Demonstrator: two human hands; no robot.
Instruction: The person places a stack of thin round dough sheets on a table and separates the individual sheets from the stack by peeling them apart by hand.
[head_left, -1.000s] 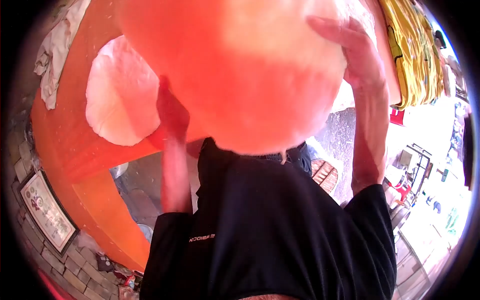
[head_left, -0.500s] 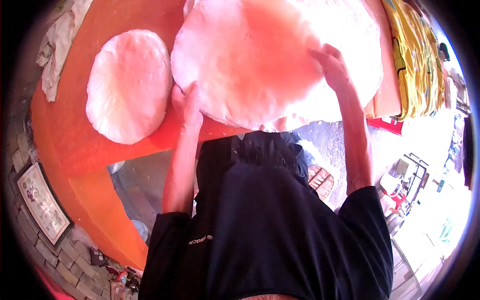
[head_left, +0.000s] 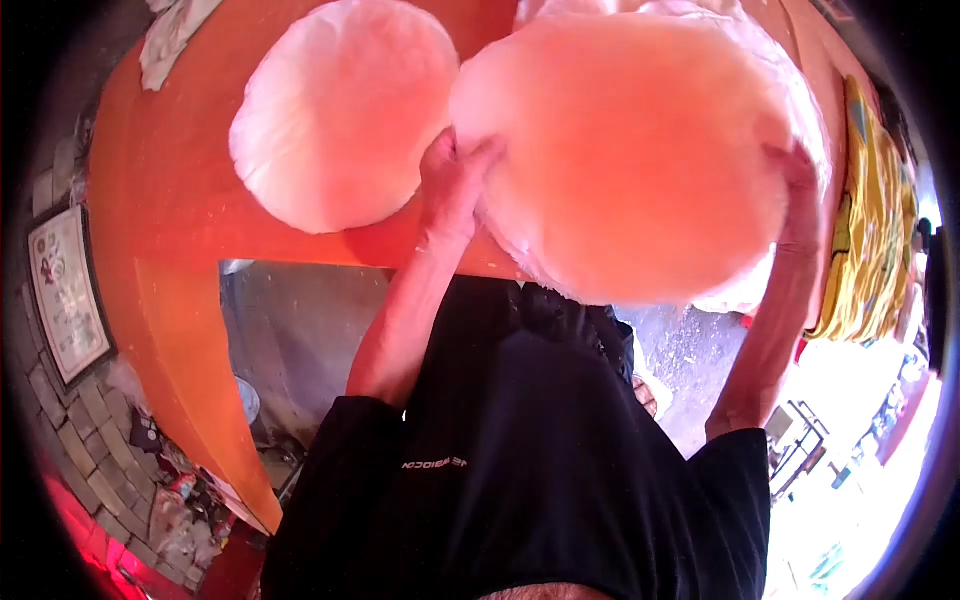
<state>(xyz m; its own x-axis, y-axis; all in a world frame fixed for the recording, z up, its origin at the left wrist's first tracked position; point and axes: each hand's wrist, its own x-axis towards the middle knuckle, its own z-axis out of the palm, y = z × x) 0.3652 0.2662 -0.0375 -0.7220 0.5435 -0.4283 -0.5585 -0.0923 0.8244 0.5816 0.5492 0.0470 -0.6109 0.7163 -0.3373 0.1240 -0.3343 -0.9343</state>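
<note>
A big round pad of fluffy white wadding [head_left: 625, 160], tinted pink by the light, is between my two hands. My left hand [head_left: 455, 190] is closed on its left edge, thumb on top and the other fingers partly hidden. At the right edge, my right hand [head_left: 795, 195] also grips the pad, its fingers largely in shadow. Beneath and behind it, more white wadding [head_left: 725, 15] shows. Just left of my left hand lies a second, smaller round pad [head_left: 345, 115], flat on the orange table [head_left: 170, 190].
Folded yellow patterned cloth [head_left: 868, 220] lies at the table's right end. A white cloth [head_left: 175, 40] rests at the far left corner. A framed picture [head_left: 68, 295] stands against the brick wall at left. Below the table is a grey floor [head_left: 310, 320].
My right hand has gone from the top of the big pad to its right edge. My left thumb now lies over the left edge. The view has shifted, and both pads look rounder.
</note>
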